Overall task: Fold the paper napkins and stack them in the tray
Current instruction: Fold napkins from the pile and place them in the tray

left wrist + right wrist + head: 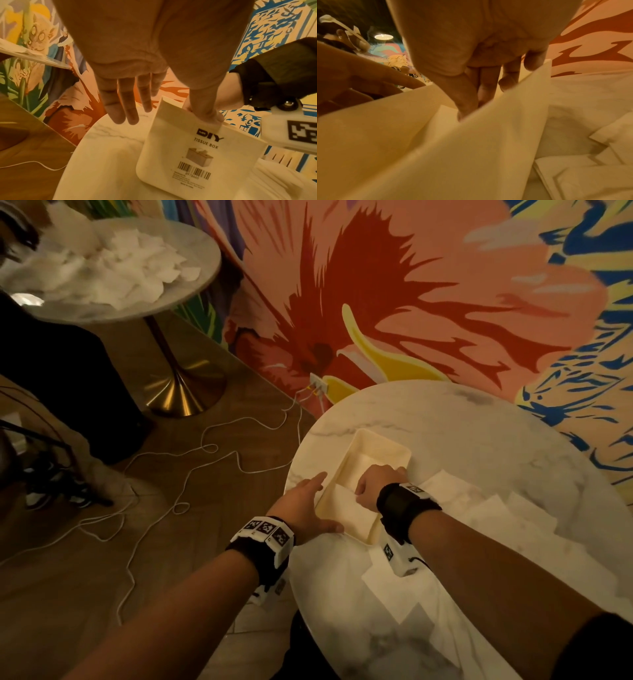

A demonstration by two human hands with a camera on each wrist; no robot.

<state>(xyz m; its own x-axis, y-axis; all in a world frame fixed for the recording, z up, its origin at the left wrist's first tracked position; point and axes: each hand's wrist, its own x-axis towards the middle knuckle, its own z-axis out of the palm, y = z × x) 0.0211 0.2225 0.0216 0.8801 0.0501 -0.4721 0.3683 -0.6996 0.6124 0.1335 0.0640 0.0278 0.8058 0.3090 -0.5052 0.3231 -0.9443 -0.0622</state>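
A cream tray stands near the left edge of the round marble table. One end wall carries a "DIY TISSUE BOX" label. A folded white napkin lies flat in the tray's near half. My right hand reaches down into the tray at the napkin's far edge. In the right wrist view its thumb sits against the forefinger, pinching the napkin; the tray wall hides the tips. My left hand lies beside the tray, fingers straight, thumb on the near end.
Several unfolded white napkins lie spread over the table to the right of the tray and toward me. A second round table at the upper left holds a heap of napkins. White cables trail over the wooden floor.
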